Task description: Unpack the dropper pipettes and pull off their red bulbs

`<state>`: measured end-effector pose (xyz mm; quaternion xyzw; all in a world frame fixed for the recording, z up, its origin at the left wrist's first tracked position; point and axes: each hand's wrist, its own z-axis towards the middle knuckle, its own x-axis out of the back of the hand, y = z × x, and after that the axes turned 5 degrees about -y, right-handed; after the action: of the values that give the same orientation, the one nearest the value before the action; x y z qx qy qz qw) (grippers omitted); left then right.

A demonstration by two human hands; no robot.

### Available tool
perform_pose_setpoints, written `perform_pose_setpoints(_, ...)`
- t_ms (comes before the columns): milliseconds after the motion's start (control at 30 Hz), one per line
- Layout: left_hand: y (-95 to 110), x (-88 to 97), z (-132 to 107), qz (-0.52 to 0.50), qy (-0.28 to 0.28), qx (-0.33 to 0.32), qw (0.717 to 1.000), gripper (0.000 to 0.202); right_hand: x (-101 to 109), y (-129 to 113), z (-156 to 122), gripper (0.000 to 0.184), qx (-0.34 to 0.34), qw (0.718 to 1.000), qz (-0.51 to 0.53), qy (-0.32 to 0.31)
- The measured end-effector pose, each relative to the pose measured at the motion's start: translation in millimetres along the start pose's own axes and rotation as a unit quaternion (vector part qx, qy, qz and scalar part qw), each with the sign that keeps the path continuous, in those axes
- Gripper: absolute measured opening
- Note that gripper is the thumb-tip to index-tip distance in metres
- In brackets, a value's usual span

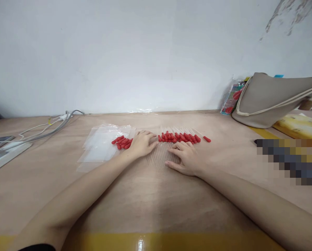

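Note:
Several small red bulb-shaped pieces (182,137) lie in a row on the table, over a spread of thin clear sticks (161,155). Whether the red pieces are joined to the sticks, I cannot tell. My left hand (143,144) rests at the left end of the row, fingers stretched out and apart. Just below the row, my right hand (184,157) lies over the sticks with its thumb and fingers spread. Neither hand visibly grips anything. Left of my left hand, a smaller group of red pieces (122,142) lies on clear plastic bags (98,146).
A power strip (9,155) with cables (48,130) lies at the left. On the right stand a grey bag (271,101) with a cord and a colourful packet (231,97). A yellow patterned pack (302,127) is beside them. A white wall (145,52) rises behind the table.

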<state>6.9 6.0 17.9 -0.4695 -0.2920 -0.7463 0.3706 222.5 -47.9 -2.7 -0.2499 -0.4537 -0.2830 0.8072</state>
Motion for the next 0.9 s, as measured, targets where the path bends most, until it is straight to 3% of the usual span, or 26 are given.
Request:
perform_pose_setpoints(133,4.1,-9.4,17.6,-0.041,-0.023,0.031,0.998,0.032,1.0,0.8,-1.1,0.040,-0.008,1.000,0.005,-0.002)
perform_pose_setpoints(333,7.1,-12.3,24.7,-0.094,-0.030,0.070,0.993,0.014,3.0,1.1,-1.7,0.039,-0.005,1.000,0.008,-0.007)
perform_pose_setpoints(500,7.0,-16.0,25.8,-0.126,0.014,0.161,0.979,0.018,3.5,0.3,-1.6,0.039,-0.009,1.000,0.004,-0.012)
perform_pose_setpoints(667,-8.2,-2.6,13.3,-0.169,0.074,0.240,0.953,0.027,3.0,2.5,-3.4,0.038,0.006,1.000,0.012,-0.021)
perform_pose_setpoints(767,-14.9,8.4,-14.0,-0.205,0.097,0.218,0.949,0.030,0.3,4.6,-3.9,0.040,0.005,0.999,0.028,0.014)
perform_pose_setpoints(900,-12.2,14.3,-54.9,-0.217,0.094,0.063,0.970,0.029,-2.3,6.5,-2.9,0.048,-0.032,0.990,0.041,0.134)
